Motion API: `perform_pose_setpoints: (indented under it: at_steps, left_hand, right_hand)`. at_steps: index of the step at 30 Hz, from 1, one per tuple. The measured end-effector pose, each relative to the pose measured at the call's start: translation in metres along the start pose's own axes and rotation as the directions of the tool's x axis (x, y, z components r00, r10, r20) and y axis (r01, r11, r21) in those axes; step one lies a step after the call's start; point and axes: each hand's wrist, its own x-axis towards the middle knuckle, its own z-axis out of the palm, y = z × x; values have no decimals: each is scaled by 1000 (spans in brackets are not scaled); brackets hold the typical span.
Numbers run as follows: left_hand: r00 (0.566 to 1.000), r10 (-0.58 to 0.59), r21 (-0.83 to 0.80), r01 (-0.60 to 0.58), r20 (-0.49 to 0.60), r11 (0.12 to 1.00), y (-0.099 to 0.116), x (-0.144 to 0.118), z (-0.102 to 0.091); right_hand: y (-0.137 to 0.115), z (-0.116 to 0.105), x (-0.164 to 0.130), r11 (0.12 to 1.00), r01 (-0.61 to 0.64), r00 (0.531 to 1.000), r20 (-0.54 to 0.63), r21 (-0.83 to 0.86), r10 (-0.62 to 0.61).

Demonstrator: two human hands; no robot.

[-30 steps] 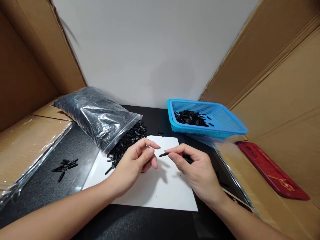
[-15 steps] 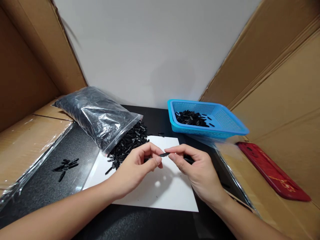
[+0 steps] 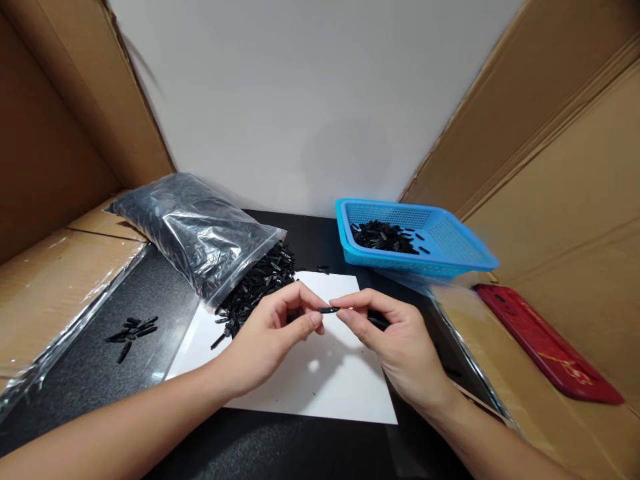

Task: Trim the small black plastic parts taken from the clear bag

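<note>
We work inside a cardboard surround (image 3: 560, 153) that rises on the left and right, with a pale wall at the far side and a black tabletop (image 3: 125, 360) under everything. On the left, a clear plastic bag (image 3: 193, 227) lies on its side, its mouth spilling a heap of small black parts (image 3: 255, 283) onto the far left corner of a white sheet (image 3: 320, 387). Far right sits a blue basket (image 3: 450, 247) with a small mound of the same black parts in its left half, and beside it, further right, a red flat case (image 3: 545, 347) rests on the cardboard. A few stray black pieces (image 3: 134, 330) lie apart on the tabletop at the left.

Our hands meet over the middle of the sheet. A second ago they were apart — the right hand (image 3: 400, 347) alone pinched one small black part (image 3: 329, 310) at its fingertips, while the left hand (image 3: 270, 333) hung loosely curled nearby. Now the left thumb and forefinger have closed on the part's left end, and the right thumb and forefinger grip its right end, so the piece lies level between both pinches, just above the paper. The right hand seems to keep another dark piece tucked under its fingers — we cannot tell what.

We judge the part is now being checked or worked between two hands.
</note>
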Motion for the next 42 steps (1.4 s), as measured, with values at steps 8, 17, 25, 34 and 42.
perform_pose_setpoints:
  at_steps: [8, 17, 25, 34, 42]
  left_hand:
    - [1000, 22, 4, -22, -1, 1000, 1, 0, -1]
    - [997, -71, -178, 66, -23, 982, -8, 4, -1]
    - [1000, -26, -262, 30, 17, 965, -15, 6, -4]
    - [995, 52, -136, -40, 85, 990, -17, 0, -4]
    - [974, 177, 51, -186, 144, 981, -16, -7, -1]
  right_hand:
    - [1, 1, -1, 1000, 17, 1000, 15, 9, -17]
    - [-4, -34, 18, 904, 45, 987, 159, -424, 25]
    - [12, -98, 29, 639, 165, 887, 396, -751, 238]
    - [-4, -6, 4, 882, 295, 949, 222, -368, -225]
    - [6, 7, -5, 936, 298, 951, 145, -184, -274]
